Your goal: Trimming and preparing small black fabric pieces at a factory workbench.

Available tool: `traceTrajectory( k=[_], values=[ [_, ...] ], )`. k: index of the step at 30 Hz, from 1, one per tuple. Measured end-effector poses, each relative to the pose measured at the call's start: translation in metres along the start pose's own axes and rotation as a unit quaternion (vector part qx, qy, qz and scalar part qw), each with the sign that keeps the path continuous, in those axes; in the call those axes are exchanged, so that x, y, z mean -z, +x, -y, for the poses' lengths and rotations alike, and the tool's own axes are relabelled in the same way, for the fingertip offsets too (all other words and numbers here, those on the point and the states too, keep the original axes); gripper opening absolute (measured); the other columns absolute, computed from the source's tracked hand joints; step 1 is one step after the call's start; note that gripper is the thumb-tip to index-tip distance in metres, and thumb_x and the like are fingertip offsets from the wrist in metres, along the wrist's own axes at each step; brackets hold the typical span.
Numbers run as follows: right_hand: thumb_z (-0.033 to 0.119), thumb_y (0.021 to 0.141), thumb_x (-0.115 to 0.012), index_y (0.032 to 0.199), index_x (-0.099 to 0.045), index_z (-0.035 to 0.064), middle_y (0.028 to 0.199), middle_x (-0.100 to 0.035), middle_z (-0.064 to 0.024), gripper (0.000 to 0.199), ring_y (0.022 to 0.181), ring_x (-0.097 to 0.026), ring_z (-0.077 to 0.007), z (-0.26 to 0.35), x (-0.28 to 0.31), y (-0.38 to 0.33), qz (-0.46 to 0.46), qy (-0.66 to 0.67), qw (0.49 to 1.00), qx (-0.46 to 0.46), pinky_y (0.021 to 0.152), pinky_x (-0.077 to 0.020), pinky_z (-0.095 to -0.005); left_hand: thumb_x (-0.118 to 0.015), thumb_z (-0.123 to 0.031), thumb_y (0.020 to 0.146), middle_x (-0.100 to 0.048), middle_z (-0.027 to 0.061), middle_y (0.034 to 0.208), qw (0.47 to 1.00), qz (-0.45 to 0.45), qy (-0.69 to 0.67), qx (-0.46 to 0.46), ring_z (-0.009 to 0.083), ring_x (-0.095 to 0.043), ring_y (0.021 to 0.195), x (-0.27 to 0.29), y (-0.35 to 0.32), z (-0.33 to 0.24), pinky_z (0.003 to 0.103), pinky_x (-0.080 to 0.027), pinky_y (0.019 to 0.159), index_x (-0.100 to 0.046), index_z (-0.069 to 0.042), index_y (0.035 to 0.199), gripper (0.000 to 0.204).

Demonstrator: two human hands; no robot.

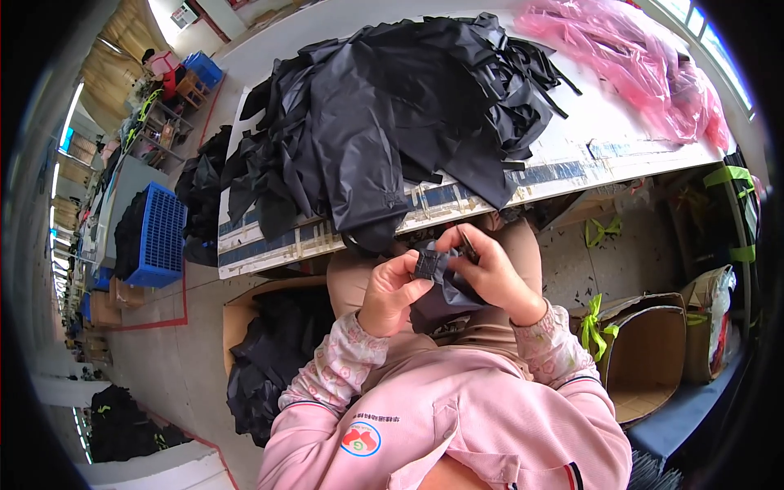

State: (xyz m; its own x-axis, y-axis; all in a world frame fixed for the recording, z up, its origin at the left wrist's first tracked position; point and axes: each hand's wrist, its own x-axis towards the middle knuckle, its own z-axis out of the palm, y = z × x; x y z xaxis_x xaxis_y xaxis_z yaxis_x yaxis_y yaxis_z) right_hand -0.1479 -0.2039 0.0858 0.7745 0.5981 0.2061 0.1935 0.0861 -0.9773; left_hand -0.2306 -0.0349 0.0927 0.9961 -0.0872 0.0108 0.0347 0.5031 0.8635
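Observation:
My left hand is closed, thumb and fingers pinching the stitched end of a black fabric piece above my lap. Close beside it, my right hand curls around a small, slim dark tool that looks like thread snips, its shape partly hidden by the fingers. The right fingertips are near or touching the same fabric; which one I cannot tell. A large heap of black fabric pieces covers the table in front of me, and one piece hangs over the edge towards my hands.
The white table has a worn, taped front edge. Pink plastic sheeting lies at its far right. A box of black fabric stands at my left, an open cardboard box at my right. A blue crate and a seated person are further left.

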Motion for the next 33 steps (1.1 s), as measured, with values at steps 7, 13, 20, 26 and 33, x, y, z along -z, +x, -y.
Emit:
traceTrajectory(
  k=[7, 13, 20, 26, 33],
  values=[
    [0.009, 0.089, -0.062, 0.104, -0.055, -0.0012, 0.092, -0.054, -0.0072, 0.020, 0.083, -0.053, -0.0158, 0.031, 0.003, -0.010, -0.098, -0.168, 0.980, 0.052, 0.076, -0.0429, -0.0261, -0.061, 0.009, 0.082, -0.053, 0.0025, 0.097, 0.969, -0.077, 0.180, -0.152, 0.0071, -0.052, 0.085, -0.001, -0.002, 0.006, 0.019, -0.042, 0.075, -0.060, 0.004, 0.091, 0.010],
    [0.027, 0.092, -0.062, 0.091, -0.056, -0.0007, 0.076, -0.053, -0.0040, 0.029, 0.069, -0.051, -0.0136, 0.024, -0.013, -0.028, 0.034, -0.064, 0.997, -0.042, 0.062, -0.0416, -0.0264, -0.060, 0.009, 0.084, -0.052, 0.0025, 0.102, 0.939, -0.153, 0.238, -0.196, 0.0057, -0.054, 0.084, 0.009, -0.004, 0.017, 0.019, -0.044, 0.074, -0.059, 0.006, 0.097, 0.013],
    [0.028, 0.090, -0.066, 0.081, -0.052, 0.0030, 0.061, -0.050, 0.0038, 0.030, 0.054, -0.043, -0.0029, 0.021, -0.027, -0.029, 0.040, 0.154, 0.965, -0.208, 0.046, -0.0351, -0.0219, -0.061, 0.008, 0.084, -0.051, 0.0042, 0.106, 0.942, -0.158, 0.205, -0.214, 0.0085, -0.056, 0.089, 0.006, -0.006, 0.023, 0.020, -0.045, 0.076, -0.060, 0.006, 0.099, 0.014],
    [0.023, 0.086, -0.070, 0.082, -0.049, 0.0005, 0.057, -0.045, -0.0068, 0.031, 0.049, -0.040, -0.0105, 0.009, -0.032, -0.028, 0.002, -0.040, 0.998, -0.057, 0.045, -0.0362, -0.0279, -0.061, 0.009, 0.083, -0.051, 0.0063, 0.106, 0.948, -0.152, 0.197, -0.196, 0.0115, -0.057, 0.091, 0.007, -0.009, 0.029, 0.023, -0.047, 0.078, -0.060, 0.005, 0.098, 0.015],
    [0.023, 0.085, -0.070, 0.081, -0.048, 0.0004, 0.058, -0.047, -0.0128, 0.031, 0.048, -0.040, -0.0200, 0.013, -0.030, -0.025, -0.004, -0.099, 0.995, -0.023, 0.046, -0.0375, -0.0326, -0.062, 0.011, 0.081, -0.053, 0.0074, 0.106, 0.936, -0.144, 0.247, -0.205, 0.0117, -0.057, 0.090, 0.008, -0.011, 0.030, 0.024, -0.047, 0.077, -0.059, 0.004, 0.097, 0.018]
  ],
)
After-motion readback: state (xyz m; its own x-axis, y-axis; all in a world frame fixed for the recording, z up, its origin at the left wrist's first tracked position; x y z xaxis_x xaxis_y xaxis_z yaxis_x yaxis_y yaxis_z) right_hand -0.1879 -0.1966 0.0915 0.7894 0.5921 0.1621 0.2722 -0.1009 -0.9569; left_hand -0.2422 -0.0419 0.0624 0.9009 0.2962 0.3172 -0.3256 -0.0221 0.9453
